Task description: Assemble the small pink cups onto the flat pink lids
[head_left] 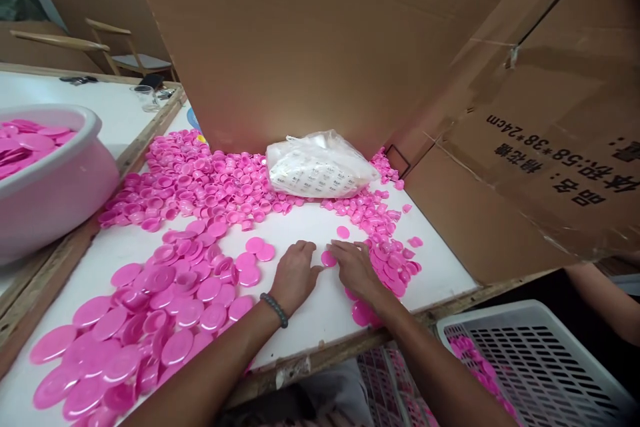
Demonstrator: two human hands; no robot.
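Observation:
My left hand (pixel 295 275) is low over the white tabletop (pixel 305 223), its fingers bent and its thumb apart from them. Nothing shows in it. Facing it is my right hand (pixel 356 271), with thumb and fingertips at the edge of a small round pink plastic piece (pixel 328 258), which it seems to pinch. Another small pink disc (pixel 343 232) lies just beyond. Flat pink lids (pixel 250 275) lie left of my left hand, beside a large heap of pink lids (pixel 175 307). A smaller pile of pink pieces (pixel 393 270) sits against my right hand's outer side.
Small pink caps (pixel 215 180) spread along the back, around a clear bag (pixel 320 167) of white printed packets. Cardboard (pixel 310 47) walls the back and right. A white tub (pixel 60 180) of pink discs stands left, a white basket (pixel 545 347) lower right. Another person's arm (pixel 605 303) shows at right.

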